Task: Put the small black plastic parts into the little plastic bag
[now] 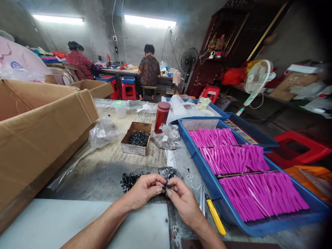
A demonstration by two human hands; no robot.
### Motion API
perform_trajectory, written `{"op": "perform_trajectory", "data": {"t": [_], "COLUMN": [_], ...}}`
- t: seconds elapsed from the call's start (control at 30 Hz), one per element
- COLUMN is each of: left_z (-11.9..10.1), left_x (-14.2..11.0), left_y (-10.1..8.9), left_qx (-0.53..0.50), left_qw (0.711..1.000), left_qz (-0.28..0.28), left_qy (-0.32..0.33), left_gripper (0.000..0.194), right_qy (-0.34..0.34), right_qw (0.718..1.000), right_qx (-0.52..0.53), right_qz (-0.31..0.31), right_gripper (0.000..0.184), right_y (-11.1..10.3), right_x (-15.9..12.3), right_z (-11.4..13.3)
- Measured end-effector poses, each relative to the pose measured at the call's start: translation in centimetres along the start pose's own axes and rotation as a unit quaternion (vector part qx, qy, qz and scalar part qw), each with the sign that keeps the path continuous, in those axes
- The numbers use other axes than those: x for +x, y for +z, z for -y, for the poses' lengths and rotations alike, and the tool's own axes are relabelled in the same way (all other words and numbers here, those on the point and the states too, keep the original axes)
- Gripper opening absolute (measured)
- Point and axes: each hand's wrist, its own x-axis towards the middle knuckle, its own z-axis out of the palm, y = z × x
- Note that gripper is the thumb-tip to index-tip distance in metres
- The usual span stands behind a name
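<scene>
My left hand (147,189) and my right hand (181,196) meet over the table's near middle, fingertips pinched close together. Between them shows a small black piece (165,187), mostly covered by the fingers, so its exact kind is unclear. Just behind the hands sits a dark plastic bag (170,172). Beside my left hand lies a heap of small black parts (129,181). A white board (85,216) is under my left forearm. To the right of my right hand rests a screwdriver with a yellow handle (215,217).
A blue crate (223,204) with rows of magenta plastic pieces (261,195) stands at right. Farther back are a small carton of dark pins (135,149), a red canister (162,117) and a clear bag (167,138). A large cardboard box (46,152) borders the left. Two people sit at the far bench.
</scene>
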Motion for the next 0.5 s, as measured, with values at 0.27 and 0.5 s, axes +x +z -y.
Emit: {"op": "perform_trajectory", "data": {"t": [0.27, 0.5], "left_z": [0.02, -0.14], "left_x": [0.02, -0.02], "left_y": [-0.03, 0.1], "left_qx": [-0.003, 0.016], "left_qw": [1.0, 1.0], "left_qz": [0.002, 0.005], "left_qy": [0.007, 0.008], "left_gripper": [0.024, 0.026], "right_qy": [0.001, 0.005], "right_qw": [1.0, 1.0], "right_qx": [0.005, 0.008], "right_qz": [-0.001, -0.008], "right_gripper": [0.005, 0.004], "right_y": [0.12, 0.19], "right_x": [0.03, 0.02], "right_z": [-0.06, -0.1]}}
